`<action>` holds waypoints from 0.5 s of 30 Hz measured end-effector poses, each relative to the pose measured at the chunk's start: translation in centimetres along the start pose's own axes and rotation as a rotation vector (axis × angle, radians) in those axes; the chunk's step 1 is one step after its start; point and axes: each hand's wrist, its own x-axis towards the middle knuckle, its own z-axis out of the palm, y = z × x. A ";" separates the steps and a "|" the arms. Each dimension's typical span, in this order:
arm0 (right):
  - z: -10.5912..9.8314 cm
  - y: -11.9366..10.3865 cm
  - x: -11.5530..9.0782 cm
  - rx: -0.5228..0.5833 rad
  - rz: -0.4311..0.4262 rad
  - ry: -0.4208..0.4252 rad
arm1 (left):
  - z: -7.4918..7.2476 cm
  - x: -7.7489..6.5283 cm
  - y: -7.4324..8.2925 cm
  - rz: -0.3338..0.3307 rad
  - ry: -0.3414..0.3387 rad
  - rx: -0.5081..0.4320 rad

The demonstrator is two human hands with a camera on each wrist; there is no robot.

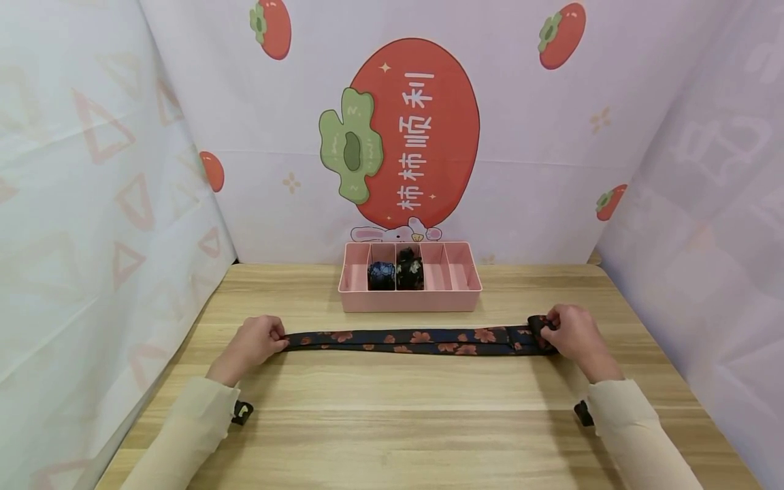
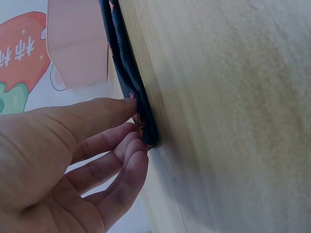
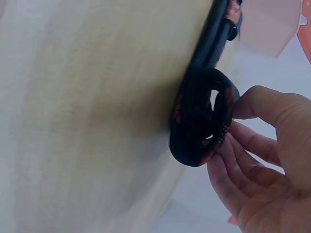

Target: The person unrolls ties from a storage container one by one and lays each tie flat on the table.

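Observation:
A dark navy necktie with orange-red flowers (image 1: 420, 338) lies stretched sideways across the table, its seam side up. At its narrow left end, my left hand (image 1: 252, 339) pinches the tip between thumb and fingers; the left wrist view shows the thumb (image 2: 114, 110) on top of the fabric. The wide right end is turned over into a loose roll (image 3: 204, 119) with an open hollow in its middle. My right hand (image 1: 576, 333) holds this roll, thumb and fingertips on its outer side.
Behind the necktie stands a pink divided box (image 1: 410, 301). A rolled blue necktie (image 1: 382, 275) and a rolled black floral necktie (image 1: 410, 272) sit in neighbouring compartments. Printed cloth (image 1: 520, 204) hangs behind and on both sides of the wooden table (image 1: 392, 422).

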 end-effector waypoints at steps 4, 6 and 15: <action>-0.1 0.1 -0.1 0.005 -0.008 0.007 | -0.1 0.0 0.2 0.003 0.000 0.001; -0.1 0.0 -0.1 0.015 -0.016 0.016 | -0.1 0.0 0.2 0.004 -0.003 0.001; 0.5 -0.4 0.3 -0.020 -0.103 -0.017 | -0.1 -0.1 0.3 -0.012 -0.008 0.013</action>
